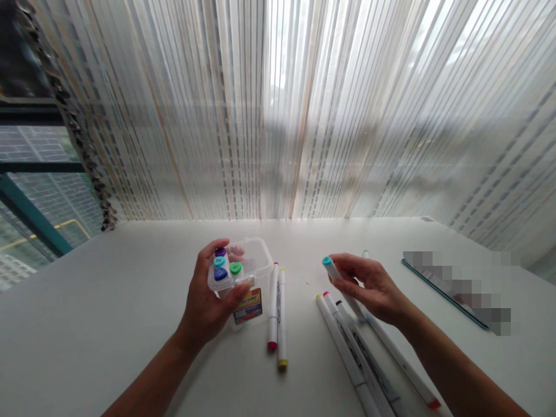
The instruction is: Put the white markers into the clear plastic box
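My left hand (pixel 207 298) is wrapped round a clear plastic marker case (pixel 259 255) with its lid open. Inside the case stand several markers with purple, light blue, dark blue and green caps (pixel 236 268); a printed label (pixel 248 306) shows on its side. Between the thumb and fingers of my right hand (pixel 369 284) is a white marker (pixel 334 270) with a turquoise end, held tilted over the table. Two markers, one red-ended (pixel 273 307) and one yellow-ended (pixel 282 324), lie side by side next to the case.
More white markers (pixel 347 347) lie in a group at the front right, partly under my right hand. A blurred flat object with a dark green edge (pixel 443 292) rests farther right on the white table (pixel 130 301). Behind the table hangs a striped sheer curtain (pixel 243 116).
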{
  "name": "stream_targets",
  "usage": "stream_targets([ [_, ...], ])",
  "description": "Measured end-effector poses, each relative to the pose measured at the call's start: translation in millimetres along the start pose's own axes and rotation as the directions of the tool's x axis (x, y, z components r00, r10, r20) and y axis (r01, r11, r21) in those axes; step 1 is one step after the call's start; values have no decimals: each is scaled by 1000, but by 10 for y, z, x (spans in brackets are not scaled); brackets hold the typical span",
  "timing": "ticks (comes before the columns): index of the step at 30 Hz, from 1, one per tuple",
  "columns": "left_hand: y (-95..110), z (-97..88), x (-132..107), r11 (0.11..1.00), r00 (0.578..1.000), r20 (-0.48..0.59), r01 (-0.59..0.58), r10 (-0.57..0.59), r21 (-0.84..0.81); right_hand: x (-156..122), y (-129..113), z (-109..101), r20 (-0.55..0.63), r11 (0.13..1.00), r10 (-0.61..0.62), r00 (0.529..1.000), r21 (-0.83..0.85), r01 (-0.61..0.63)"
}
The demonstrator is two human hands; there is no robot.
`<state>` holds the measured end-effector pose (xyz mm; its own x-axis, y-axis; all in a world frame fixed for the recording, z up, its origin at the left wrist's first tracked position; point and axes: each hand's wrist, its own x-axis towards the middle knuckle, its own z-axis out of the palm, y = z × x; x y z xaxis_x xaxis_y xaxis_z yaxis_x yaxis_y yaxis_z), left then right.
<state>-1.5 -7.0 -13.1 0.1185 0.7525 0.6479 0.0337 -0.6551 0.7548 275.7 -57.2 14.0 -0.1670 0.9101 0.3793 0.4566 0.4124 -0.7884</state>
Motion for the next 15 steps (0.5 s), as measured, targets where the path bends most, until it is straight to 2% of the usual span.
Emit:
stream_targets([
  [12,2,3,-11,1000,1000,3,-7,7,-12,3,-109,-8,33,994,-101,994,-27,102],
  [15,-2,-1,-8,1000,1000,8,-11,12,-17,2,-91,12,-7,993,-104,995,-57,103],
])
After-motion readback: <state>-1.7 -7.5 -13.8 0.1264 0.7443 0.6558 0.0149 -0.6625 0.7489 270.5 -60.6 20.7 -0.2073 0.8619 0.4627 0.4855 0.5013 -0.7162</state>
